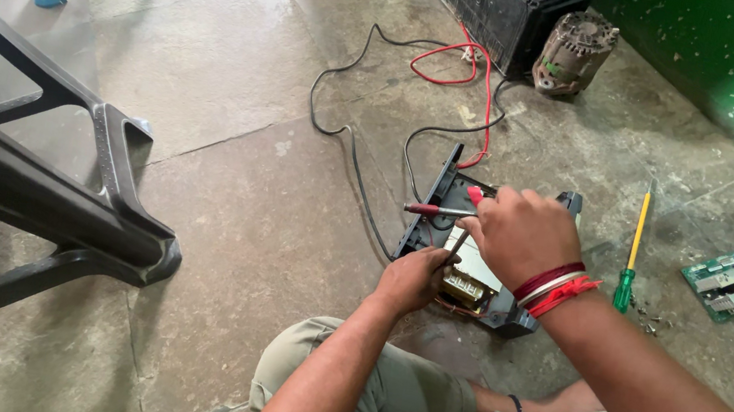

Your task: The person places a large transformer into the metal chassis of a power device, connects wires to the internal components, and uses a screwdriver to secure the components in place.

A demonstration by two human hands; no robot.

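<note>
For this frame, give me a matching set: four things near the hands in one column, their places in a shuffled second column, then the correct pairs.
Things:
1. yellow and green screwdriver
2. green circuit board
3. red-handled tool
4. alternator

Places:
A. beside the black battery at the top
B. flat on the floor at the far right
C. on the floor just right of the open device
D. lying across the open device, at the right hand

Pairs: 1-C, 2-B, 3-D, 4-A
</note>
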